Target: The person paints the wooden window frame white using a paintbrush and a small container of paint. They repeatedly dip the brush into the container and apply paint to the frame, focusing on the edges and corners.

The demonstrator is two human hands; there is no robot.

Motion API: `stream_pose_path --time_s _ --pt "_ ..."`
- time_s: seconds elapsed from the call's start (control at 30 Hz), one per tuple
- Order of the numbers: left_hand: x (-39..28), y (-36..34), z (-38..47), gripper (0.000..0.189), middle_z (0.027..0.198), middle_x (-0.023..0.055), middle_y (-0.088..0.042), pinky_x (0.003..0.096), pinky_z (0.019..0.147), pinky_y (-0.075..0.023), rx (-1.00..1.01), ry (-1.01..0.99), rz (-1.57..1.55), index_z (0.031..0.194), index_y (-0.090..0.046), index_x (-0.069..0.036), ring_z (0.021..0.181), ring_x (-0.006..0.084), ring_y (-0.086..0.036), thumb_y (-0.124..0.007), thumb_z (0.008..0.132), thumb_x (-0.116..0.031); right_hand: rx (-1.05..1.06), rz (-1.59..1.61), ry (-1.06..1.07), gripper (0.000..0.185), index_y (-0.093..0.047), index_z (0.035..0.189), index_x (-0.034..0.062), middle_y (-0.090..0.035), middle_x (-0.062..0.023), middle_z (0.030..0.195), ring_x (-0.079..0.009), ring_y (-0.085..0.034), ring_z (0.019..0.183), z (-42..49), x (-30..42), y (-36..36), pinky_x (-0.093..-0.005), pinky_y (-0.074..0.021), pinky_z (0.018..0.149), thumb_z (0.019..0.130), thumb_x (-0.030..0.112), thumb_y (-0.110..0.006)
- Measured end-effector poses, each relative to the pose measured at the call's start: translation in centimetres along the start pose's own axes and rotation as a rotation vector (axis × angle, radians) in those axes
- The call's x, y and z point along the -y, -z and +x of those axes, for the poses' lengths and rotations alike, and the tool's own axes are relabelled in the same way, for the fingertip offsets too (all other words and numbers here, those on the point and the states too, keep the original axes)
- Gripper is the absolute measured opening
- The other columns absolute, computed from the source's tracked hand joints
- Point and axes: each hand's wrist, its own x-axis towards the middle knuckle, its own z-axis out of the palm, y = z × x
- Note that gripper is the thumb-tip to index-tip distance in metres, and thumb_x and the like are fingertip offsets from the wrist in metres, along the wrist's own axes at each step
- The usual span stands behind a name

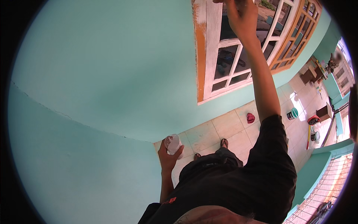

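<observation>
Low at my left side, my left hand [167, 158] grips a whitish plastic cup [173, 143], its inside smeared with white and some darker residue. My right hand [244, 12] is raised at the top edge of the view, in front of the window. Its fingers are partly cut off, so what they hold cannot be made out. The wooden window frame [211, 56] beside it is coated in streaky white. A strip of orange-brown [200, 64] still shows along its left side. Dark glass panes [227, 60] sit between white muntins.
A turquoise wall [112, 70] meets another at a cracked corner. On the tiled floor [226, 123] lie a red cloth [250, 118], a paint bucket [292, 114] and another bucket [315, 136]. An orange-brown window [296, 39] stands farther along. A person [333, 63] is in the distance.
</observation>
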Motion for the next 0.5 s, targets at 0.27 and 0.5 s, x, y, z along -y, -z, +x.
stream_pose_path --time_s 0.27,0.5 --pt "0.0 0.0 -0.1 0.053 0.106 0.0104 -0.071 0.0347 0.089 -0.0525 -0.011 -0.011 -0.026 0.119 -0.063 0.0 0.097 0.0198 -0.068 -0.086 0.076 -0.02 -0.07 0.026 0.045 0.017 -0.052 0.108 -0.0022 -0.072 -0.0173 0.108 -0.016 -0.071 0.087 -4.6 -1.9 -1.3 -0.0246 -0.0542 0.074 0.105 0.015 -0.053" --pt "-0.5 0.1 0.2 0.054 0.106 0.0107 -0.071 0.0351 0.089 -0.0526 -0.003 -0.03 0.003 0.119 -0.062 0.0 0.097 0.02 -0.068 -0.086 0.075 -0.02 0.028 0.041 -0.165 0.013 -0.05 0.105 -0.0001 -0.073 -0.0153 0.109 -0.0154 -0.072 0.086 -9.8 -1.5 0.2 -0.0251 -0.0534 0.073 0.105 0.012 -0.054"
